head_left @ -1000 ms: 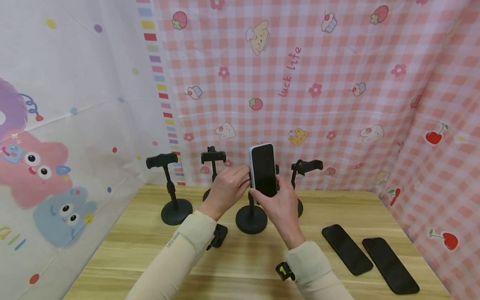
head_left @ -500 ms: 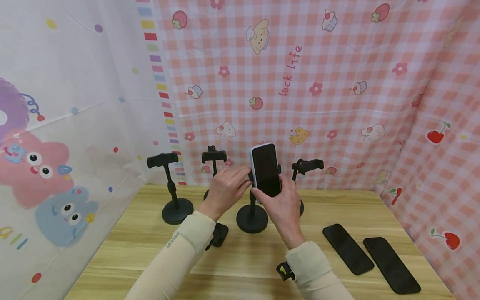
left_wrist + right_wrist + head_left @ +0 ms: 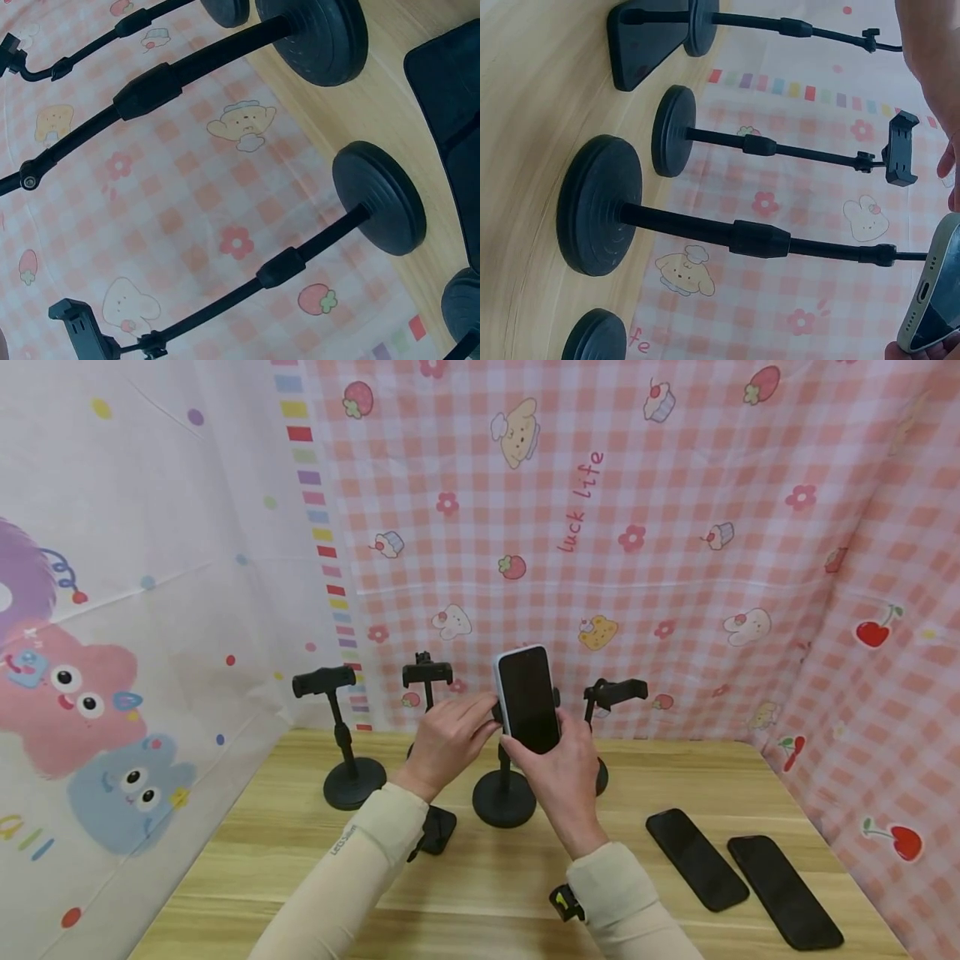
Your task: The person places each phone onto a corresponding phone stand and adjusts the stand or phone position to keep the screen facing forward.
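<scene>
While two black phones are lying right of the central stand, the right hand is gripping a pale-edged phone at its top, the left hand, fingers bent, is apparently pinching its clamp, and a rear stand is rising to its right.

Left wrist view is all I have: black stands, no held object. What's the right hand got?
Observer: The right hand holds a pale-edged smartphone, dark screen facing the head camera.
Operator: And the left hand?
Observer: The left hand has its fingers by the black clamp at the smartphone's left edge; can't tell if they grip it.
Operator: Anything lying far right?
Observer: Yes, a black smartphone and, to its right, a second black smartphone lie on the wooden table.
</scene>
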Demonstrator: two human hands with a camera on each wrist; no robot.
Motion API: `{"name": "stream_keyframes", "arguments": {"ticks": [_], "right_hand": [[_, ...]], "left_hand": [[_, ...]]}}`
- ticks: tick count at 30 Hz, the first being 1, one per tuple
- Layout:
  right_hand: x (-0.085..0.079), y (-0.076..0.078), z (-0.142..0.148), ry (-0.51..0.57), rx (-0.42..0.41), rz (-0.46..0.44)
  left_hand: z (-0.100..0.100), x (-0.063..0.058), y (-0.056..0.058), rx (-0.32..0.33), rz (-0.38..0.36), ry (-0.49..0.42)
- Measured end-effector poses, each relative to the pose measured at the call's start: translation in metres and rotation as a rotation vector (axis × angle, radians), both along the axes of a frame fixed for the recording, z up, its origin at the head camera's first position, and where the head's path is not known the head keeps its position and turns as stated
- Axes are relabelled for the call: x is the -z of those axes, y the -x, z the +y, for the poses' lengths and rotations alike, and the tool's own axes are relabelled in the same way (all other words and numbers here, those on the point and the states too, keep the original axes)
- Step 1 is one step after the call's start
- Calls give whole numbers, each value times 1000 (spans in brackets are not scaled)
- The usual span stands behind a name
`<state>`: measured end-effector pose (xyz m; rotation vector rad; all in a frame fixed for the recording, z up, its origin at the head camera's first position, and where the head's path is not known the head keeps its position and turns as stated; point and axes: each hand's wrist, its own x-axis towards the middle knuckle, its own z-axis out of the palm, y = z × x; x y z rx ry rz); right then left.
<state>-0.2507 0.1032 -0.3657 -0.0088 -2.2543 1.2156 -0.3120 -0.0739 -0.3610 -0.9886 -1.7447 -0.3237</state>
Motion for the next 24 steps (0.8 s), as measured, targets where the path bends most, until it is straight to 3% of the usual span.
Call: {"name": "stream_keyframes", "arguments": {"ticks": [8, 13, 15, 18, 24], "right_hand": [[3, 2, -1, -55, 42, 31], [5, 2, -3, -79, 65, -2], [5, 1, -4, -96, 71, -8], [5, 0, -3, -119, 66, -19], [5, -1, -2, -113, 28, -57]], "left_hand": [[-2, 2, 3, 6, 64, 17], [-2, 0, 1, 31, 5, 14], [-2, -1, -2, 58, -70, -9], [1, -4, -7, 88, -247, -67], [12, -14, -13, 85, -718, -173]]}}
